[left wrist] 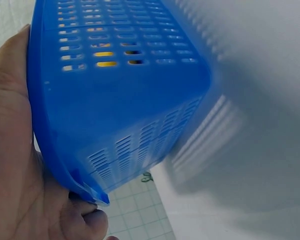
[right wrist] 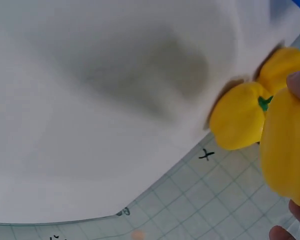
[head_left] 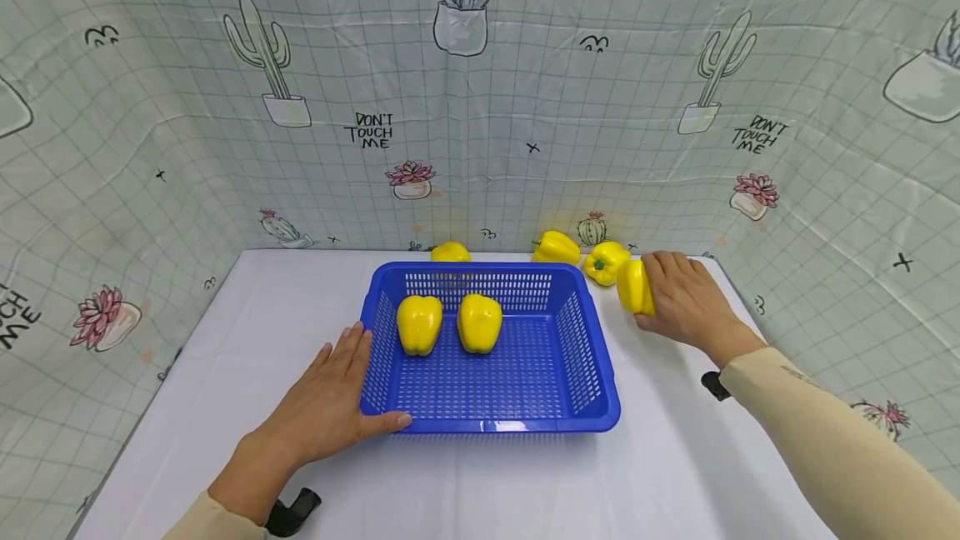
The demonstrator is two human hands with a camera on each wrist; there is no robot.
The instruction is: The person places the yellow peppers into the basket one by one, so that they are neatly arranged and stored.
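Note:
A blue plastic basket (head_left: 491, 426) holds two yellow bell peppers, one (head_left: 419, 325) at its left and another (head_left: 480, 323) nearer its middle. My left hand (head_left: 322, 402) rests on the basket's left front corner, fingers straight along the left rim and thumb over the front rim. To the right of the basket, my right hand (head_left: 686, 298) grips a yellow bell pepper (head_left: 634, 287) above the table. In the right wrist view this bell pepper (right wrist: 287, 150) lies between thumb and fingers. Just behind it are two more bell peppers (head_left: 557, 248) (head_left: 607, 262).
Another yellow bell pepper (head_left: 451, 252) sits behind the basket, partly hidden by the back rim. A white cloth covers the table (head_left: 255, 332). A grid-patterned curtain with cactus drawings (head_left: 480, 107) stands along the back and both sides.

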